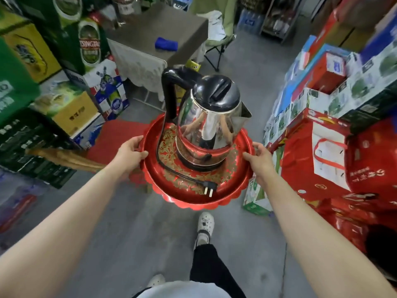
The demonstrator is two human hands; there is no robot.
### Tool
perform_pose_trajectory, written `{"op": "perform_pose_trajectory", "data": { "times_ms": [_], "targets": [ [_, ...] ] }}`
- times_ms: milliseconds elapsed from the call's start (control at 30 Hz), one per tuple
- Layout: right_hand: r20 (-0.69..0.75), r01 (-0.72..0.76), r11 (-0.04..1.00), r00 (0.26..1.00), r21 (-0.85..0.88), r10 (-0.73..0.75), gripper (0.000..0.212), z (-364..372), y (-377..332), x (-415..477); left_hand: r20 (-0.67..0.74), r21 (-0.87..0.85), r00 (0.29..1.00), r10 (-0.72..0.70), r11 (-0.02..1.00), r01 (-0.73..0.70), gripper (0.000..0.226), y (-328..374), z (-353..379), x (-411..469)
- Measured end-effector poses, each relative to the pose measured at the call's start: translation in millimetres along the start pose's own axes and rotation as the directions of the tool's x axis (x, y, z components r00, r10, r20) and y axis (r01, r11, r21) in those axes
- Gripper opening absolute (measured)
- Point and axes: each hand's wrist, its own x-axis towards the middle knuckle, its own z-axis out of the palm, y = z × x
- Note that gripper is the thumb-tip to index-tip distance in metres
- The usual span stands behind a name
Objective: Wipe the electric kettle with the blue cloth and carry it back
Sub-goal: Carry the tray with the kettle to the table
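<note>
A shiny steel electric kettle (206, 123) with a black lid and black handle stands upright on a round red tray (193, 196) with gold patterning. Its black cord and plug (207, 189) lie on the tray's near side. My left hand (131, 150) grips the tray's left rim and my right hand (261, 158) grips its right rim, holding the tray in the air over the grey floor. The blue cloth (166, 43) lies folded on a grey table (171, 22) further ahead, apart from both hands.
Stacked beer cartons (64, 61) line the left side. Red gift boxes and bags (333, 151) pile up on the right. A folding chair (217, 39) stands beside the table. A narrow grey floor aisle (247, 67) runs between them. My feet are below the tray.
</note>
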Motion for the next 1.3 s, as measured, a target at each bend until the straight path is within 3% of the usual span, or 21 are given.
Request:
{"op": "perform_pose_trajectory", "data": {
  "times_ms": [300,567,900,1300],
  "targets": [
    [0.005,-0.02,0.999,1.0,-0.05,0.02,0.03,-23,-85,230,-0.06,0.023,0.998,0.021,1.0,-0.02,0.057,107,107,182],
    [0.0,-0.018,0.998,1.0,-0.059,0.018,0.03,6,-163,428,-0.09,0.028,0.996,0.012,1.0,-0.01,0.054,200,161,362],
    [-0.001,-0.007,0.998,1.0,-0.063,0.007,0.032,48,-272,668,-0.006,0.02,0.999,-0.052,0.998,0.052,0.058,333,201,587],
    [0.191,0.102,0.968,0.98,-0.228,-0.058,0.034,117,-401,978,-0.194,-0.223,0.966,-0.168,0.967,0.123,0.064,422,270,814]
  ]
}}
